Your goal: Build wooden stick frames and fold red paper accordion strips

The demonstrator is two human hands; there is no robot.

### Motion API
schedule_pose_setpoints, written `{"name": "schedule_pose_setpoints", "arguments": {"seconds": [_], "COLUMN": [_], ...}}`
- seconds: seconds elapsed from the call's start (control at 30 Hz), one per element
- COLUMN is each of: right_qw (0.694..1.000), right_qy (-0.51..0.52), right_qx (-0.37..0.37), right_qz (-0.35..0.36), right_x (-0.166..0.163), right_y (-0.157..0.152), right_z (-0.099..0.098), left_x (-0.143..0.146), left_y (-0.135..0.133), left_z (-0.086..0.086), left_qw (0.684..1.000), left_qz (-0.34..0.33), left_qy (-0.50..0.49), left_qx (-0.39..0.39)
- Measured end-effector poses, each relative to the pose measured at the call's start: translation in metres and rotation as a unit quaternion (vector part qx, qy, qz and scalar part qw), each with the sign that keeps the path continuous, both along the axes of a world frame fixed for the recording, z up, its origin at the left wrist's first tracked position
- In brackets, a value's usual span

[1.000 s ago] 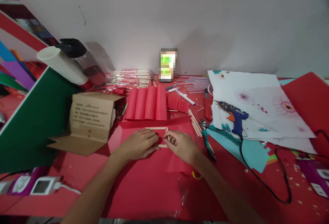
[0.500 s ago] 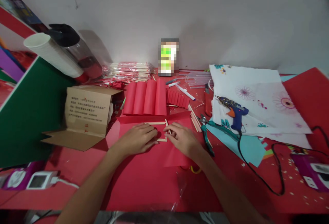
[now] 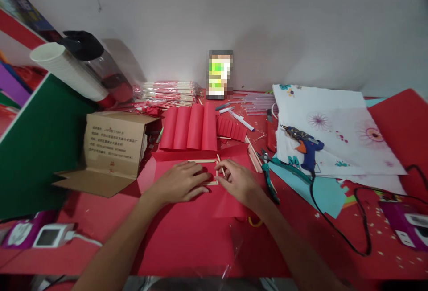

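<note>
A small frame of thin wooden sticks (image 3: 202, 161) lies on a red paper sheet (image 3: 187, 233) in front of me. My left hand (image 3: 180, 183) lies flat over the frame's left part, fingers stretched and pressing down. My right hand (image 3: 239, 181) is curled at the frame's right side, its fingertips pinching an upright wooden stick (image 3: 220, 162) at the corner. A pleated red paper piece (image 3: 189, 133) stands just behind the frame.
A blue glue gun (image 3: 306, 146) rests on floral paper (image 3: 337, 126) at right, its black cord trailing forward. Teal pliers (image 3: 267, 170) lie next to my right hand. A cardboard box (image 3: 112, 146), stacked paper cups (image 3: 68, 72) and packed sticks (image 3: 169, 92) are at left.
My view tilted slightly, so everything sits higher in frame. My right hand's fingers shifted the stick at the frame's right edge; my left hand stayed pressed on the frame.
</note>
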State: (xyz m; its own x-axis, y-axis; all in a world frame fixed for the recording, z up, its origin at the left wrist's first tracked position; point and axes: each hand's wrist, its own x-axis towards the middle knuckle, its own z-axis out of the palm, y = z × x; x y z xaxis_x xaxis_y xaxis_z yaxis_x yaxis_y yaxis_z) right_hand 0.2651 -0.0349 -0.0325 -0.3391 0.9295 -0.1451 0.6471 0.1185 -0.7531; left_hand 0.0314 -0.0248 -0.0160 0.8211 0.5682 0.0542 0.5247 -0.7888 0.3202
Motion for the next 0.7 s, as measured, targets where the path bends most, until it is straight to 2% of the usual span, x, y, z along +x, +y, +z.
{"name": "schedule_pose_setpoints", "arguments": {"seconds": [0.1,0.7], "right_qw": [1.000,0.999], "right_qy": [0.004,0.022], "right_qx": [-0.016,-0.035], "right_qz": [-0.016,-0.012], "right_x": [-0.0001,0.0043], "right_y": [-0.0003,0.0022], "right_z": [-0.0003,0.0029], "left_x": [0.0014,0.0029], "left_y": [0.0001,-0.0006], "left_z": [0.0006,0.0006], "left_qw": [1.000,0.998], "left_qz": [-0.023,-0.038], "left_qy": [-0.002,0.030], "left_qx": [0.003,0.033]}}
